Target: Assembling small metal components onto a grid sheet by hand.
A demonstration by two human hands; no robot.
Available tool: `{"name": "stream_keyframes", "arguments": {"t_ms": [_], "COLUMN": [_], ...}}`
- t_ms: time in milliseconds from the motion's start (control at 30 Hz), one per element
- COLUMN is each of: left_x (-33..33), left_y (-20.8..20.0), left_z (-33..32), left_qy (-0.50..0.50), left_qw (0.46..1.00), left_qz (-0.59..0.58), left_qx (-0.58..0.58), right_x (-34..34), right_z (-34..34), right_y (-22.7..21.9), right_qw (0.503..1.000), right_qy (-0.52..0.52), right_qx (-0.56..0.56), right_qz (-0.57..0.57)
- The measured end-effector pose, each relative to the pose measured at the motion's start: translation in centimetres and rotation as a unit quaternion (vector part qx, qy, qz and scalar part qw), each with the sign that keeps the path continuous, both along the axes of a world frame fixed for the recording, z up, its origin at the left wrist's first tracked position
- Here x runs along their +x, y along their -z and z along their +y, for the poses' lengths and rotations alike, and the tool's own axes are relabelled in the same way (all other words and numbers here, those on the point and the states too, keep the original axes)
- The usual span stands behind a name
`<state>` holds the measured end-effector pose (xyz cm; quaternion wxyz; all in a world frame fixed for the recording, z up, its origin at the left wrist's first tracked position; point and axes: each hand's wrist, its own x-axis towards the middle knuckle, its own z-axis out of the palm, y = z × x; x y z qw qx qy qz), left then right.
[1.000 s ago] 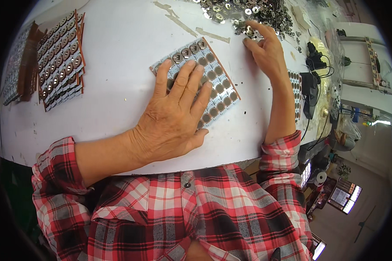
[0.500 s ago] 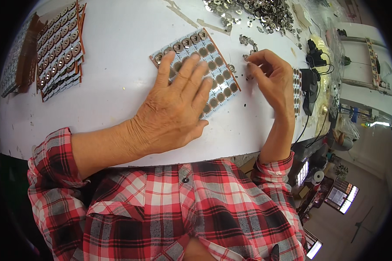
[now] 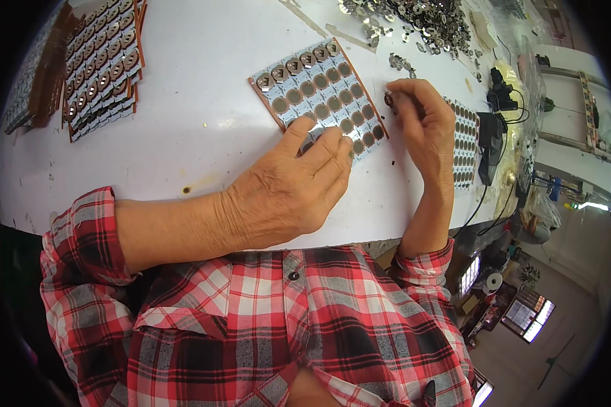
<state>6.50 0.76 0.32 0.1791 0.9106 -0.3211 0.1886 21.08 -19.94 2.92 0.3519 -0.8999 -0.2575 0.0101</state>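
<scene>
A panel of circuit boards (image 3: 356, 102), light blue with brown edge strips, lies tilted on the white table in front of me. Shiny metal clips (image 3: 293, 66) fill its far row; the nearer rows show bare round dark pads. My left hand (image 3: 299, 183) rests on the panel's near part, fingers apart and holding nothing, hiding some pads. Just off the panel's right edge, my right hand (image 3: 426, 129) pinches a small round metal clip (image 3: 389, 100) between thumb and forefinger.
Stacked panels with clips (image 3: 105, 61) stand at the far left, beside another upright bundle (image 3: 34, 74). A heap of loose metal clips (image 3: 421, 24) lies at the back, with a small cluster (image 3: 402, 64) nearer. Right of my right hand are another panel (image 3: 464, 146) and black adapters with cables (image 3: 490, 136).
My left hand has slid nearer and right across the panel, uncovering its far row of clips. A clip now shows in my right fingertips. The whole view has shifted slightly.
</scene>
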Motion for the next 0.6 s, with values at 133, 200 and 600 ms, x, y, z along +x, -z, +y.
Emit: {"name": "stream_keyframes", "arguments": {"t_ms": [133,200,600], "left_x": [0.0,0.0,-0.2], "left_y": [0.0,0.0,0.1], "left_z": [0.0,0.1,-0.2], "left_qy": [0.0,0.001,0.003], "left_qw": [1.0,1.0,0.998], "left_qz": [0.007,0.011,-0.048], "left_qx": [0.004,0.003,0.037], "right_x": [0.0,0.1,-1.1], "right_z": [-0.6,-0.7,1.8], "right_y": [-0.8,-1.1,-1.9], "right_qw": [0.999,1.0,0.969], "right_qy": [0.028,-0.007,-0.029], "right_qx": [0.001,-0.011,0.151], "right_qz": [0.02,-0.015,0.195]}}
